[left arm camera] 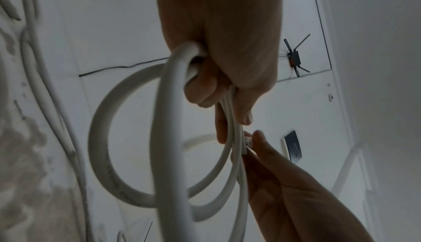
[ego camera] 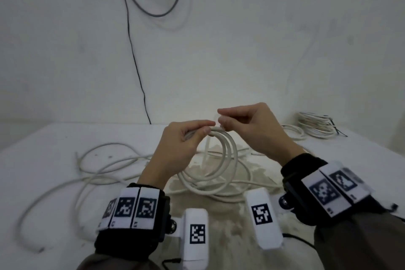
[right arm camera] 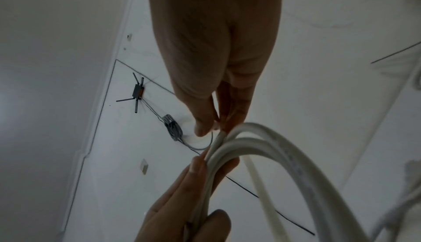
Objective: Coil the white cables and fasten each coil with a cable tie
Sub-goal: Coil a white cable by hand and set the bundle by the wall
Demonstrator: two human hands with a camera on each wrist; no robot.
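My left hand (ego camera: 197,133) grips the top of a coil of white cable (ego camera: 229,160), several loops held together above the table (ego camera: 54,138). In the left wrist view the loops (left arm camera: 164,138) run through its curled fingers (left arm camera: 202,87). My right hand (ego camera: 221,124) is right beside it and pinches the cable's free end (right arm camera: 219,137) against the top of the coil. A thin pale strip (ego camera: 206,151) hangs down inside the loops; I cannot tell whether it is a tie.
Loose white cables (ego camera: 98,173) sprawl over the table's left and middle. A coiled bundle (ego camera: 315,125) with a black tie lies at the back right by the wall. A dark cable (ego camera: 133,55) hangs down the wall behind.
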